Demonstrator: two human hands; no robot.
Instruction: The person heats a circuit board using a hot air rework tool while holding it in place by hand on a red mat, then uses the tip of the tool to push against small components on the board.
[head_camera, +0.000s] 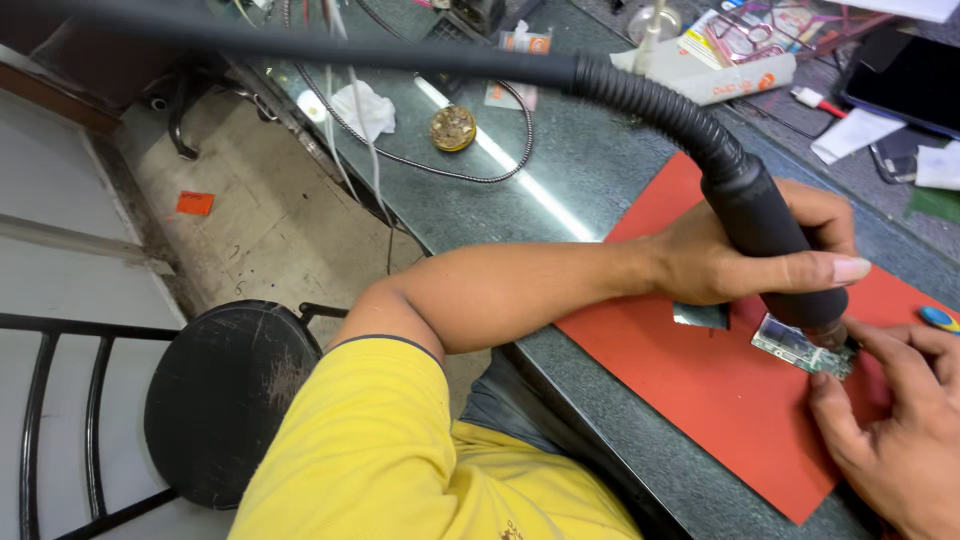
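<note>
Hot-air handpiece (770, 235) working over circuit board (805, 347) on red mat (720, 400).
Left hand (745, 255) is wrapping closed around the handpiece; right hand (895, 420) is pinning the board, fingertips apparently touching, near the mat's right edge.

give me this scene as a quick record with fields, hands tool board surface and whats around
left hand: left hand wrapped around the black handpiece of a ribbed hose, nozzle down on the board
right hand: right hand fingertips steady the small circuit board
surface: red mat on a dark green counter
beside board: small metal plate
around: brass wire ball, white tissue, dark phone, black round stool
</note>
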